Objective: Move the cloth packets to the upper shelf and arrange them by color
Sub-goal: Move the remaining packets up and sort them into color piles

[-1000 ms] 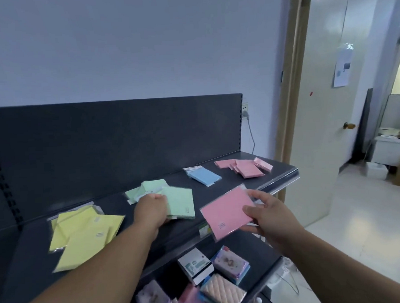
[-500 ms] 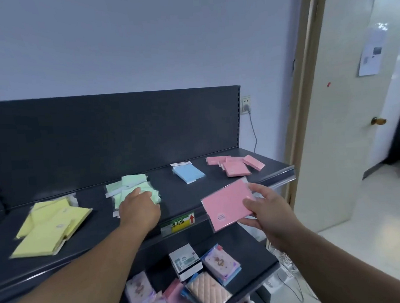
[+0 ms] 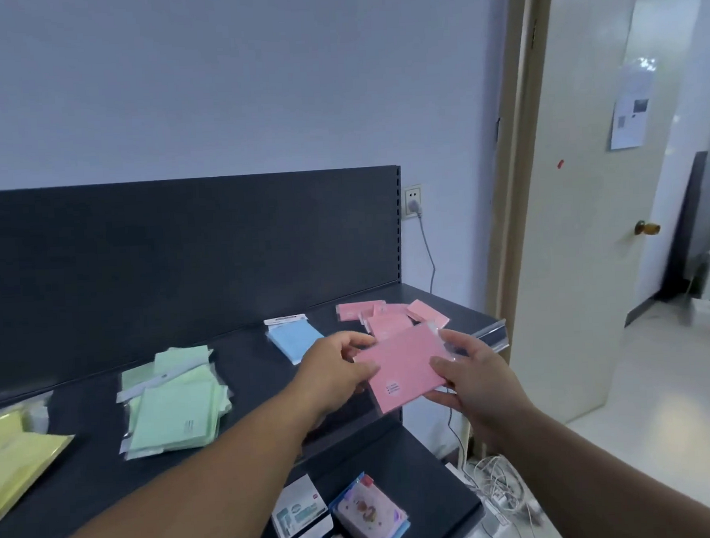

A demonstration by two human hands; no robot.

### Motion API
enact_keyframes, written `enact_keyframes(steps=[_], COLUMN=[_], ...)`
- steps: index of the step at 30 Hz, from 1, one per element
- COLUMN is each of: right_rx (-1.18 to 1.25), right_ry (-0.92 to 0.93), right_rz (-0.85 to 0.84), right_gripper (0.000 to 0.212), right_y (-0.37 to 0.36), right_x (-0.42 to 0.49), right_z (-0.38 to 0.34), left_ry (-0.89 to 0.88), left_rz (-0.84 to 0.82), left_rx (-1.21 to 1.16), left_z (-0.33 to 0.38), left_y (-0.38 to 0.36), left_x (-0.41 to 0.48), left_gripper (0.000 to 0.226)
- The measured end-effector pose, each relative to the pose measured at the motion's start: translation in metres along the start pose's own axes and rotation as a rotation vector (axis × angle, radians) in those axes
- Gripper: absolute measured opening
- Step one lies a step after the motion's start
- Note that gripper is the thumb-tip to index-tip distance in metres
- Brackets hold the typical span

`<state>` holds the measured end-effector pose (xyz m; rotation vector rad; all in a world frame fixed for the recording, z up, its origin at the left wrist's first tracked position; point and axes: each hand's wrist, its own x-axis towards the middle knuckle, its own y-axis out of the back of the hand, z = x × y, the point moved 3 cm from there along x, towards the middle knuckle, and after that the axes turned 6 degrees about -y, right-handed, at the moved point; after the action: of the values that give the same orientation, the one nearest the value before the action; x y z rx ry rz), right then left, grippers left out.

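Both hands hold one pink cloth packet (image 3: 404, 369) above the front edge of the dark upper shelf (image 3: 247, 356): left hand (image 3: 336, 372) pinching its left edge, right hand (image 3: 474, 373) gripping its right. Behind it lie pink packets (image 3: 388, 314), a blue packet (image 3: 293, 340), green packets (image 3: 175, 401) and yellow packets (image 3: 13, 455).

We see a pale blue wall (image 3: 253, 89) with a white socket (image 3: 412, 200) and a plug in it. On the right a cream door (image 3: 583, 257) with a round knob (image 3: 647, 227) stands open. Light shines on the pale floor (image 3: 661, 417).
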<state>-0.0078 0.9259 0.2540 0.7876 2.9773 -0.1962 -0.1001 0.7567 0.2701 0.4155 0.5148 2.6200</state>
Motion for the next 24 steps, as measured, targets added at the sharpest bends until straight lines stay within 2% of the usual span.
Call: enact_keyframes(steps=[4, 9, 14, 18, 22, 24], right_rx=[-0.083, -0.325, -0.552, -0.711, -0.783, -0.839], right_ry=[0.055, 0.123, 0.186, 0.228, 0.293, 0.336], right_rz=[-0.002, 0.198, 0.273, 0.254, 0.187, 0.121], right_gripper=[0.042, 0.037, 0.038, 0.038, 0.04, 0.041], right_y=[0.002, 0.007, 0.008, 0.007, 0.009, 0.008], right_x=[0.041, 0.092, 0.132, 0.151, 0.17, 0.181], right_z=[-0.014, -0.023, -0.021, -0.02, -0.025, -0.027], left_ry=[-0.01, 0.02, 0.032, 0.011, 0.044, 0.072], left_rz=[0.055, 0.072, 0.071, 0.003, -0.046, -0.016], left_rx=[-0.055, -0.029, 0.242, 0.476, 0.55, 0.579], left_z=[-0.007, -0.017, -0.032, -0.035, -0.032, -0.03], left_y=[0.004, -0.002, -0.021, -0.041, -0.059, -0.063], left_x=[0.054, 0.118, 0.156, 0.165, 0.17, 0.17], left_gripper=[0.025, 0.021, 0.027, 0.03, 0.032, 0.031])
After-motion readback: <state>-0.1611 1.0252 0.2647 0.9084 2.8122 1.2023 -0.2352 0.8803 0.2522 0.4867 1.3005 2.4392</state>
